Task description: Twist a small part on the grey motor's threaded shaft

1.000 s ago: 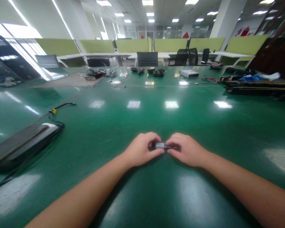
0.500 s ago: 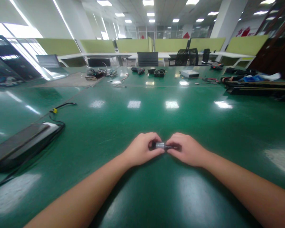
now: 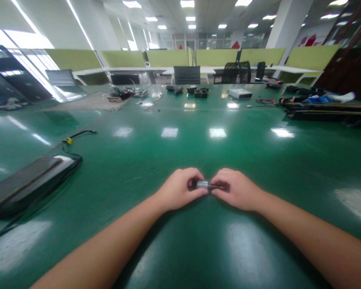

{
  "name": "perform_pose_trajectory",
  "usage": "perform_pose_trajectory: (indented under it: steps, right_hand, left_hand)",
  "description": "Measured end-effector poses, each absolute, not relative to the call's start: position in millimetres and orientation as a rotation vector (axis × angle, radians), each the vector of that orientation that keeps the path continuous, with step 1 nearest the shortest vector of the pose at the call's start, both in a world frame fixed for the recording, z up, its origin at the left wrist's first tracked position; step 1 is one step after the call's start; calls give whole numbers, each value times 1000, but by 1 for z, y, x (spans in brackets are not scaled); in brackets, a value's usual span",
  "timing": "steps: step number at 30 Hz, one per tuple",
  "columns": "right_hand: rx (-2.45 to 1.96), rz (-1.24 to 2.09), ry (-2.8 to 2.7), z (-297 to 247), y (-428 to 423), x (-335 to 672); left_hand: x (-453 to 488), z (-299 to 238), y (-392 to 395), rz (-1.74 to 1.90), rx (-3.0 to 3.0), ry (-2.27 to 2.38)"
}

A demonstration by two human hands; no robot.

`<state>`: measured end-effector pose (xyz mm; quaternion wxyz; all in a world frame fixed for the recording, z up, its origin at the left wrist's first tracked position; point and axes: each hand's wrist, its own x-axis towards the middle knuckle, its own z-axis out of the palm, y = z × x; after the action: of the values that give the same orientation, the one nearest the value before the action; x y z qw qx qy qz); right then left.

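Observation:
A small silver-and-black cylinder (image 3: 202, 184) lies sideways between my two hands, low over the green table. Its wide silver part shows in the middle, and a thinner dark part runs off to the right. My left hand (image 3: 182, 188) has its thumb and fingers curled around the left end. At the right end, my right hand (image 3: 236, 188) pinches the thin dark part between thumb and fingers. Both ends are partly covered by my fingers, so I cannot make out the exact kind of object.
The glossy green table (image 3: 180, 152) reaches far ahead. To the left lies a long dark-and-grey device (image 3: 27, 180) with a black cable (image 3: 81, 134). Small electronic parts (image 3: 128, 93), a white box (image 3: 240, 94) and a stack of dark panels (image 3: 327, 112) sit farther back.

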<state>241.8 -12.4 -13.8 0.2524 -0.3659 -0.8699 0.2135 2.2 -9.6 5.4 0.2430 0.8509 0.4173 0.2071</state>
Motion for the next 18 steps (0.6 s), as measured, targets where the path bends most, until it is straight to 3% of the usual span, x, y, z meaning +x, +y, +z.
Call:
perform_pose_trajectory:
  steps: [18]
  right_hand:
    - [-1087,488,-2371,-13,-12,244]
  left_hand:
    - [2,5,-10,556,2332,1145]
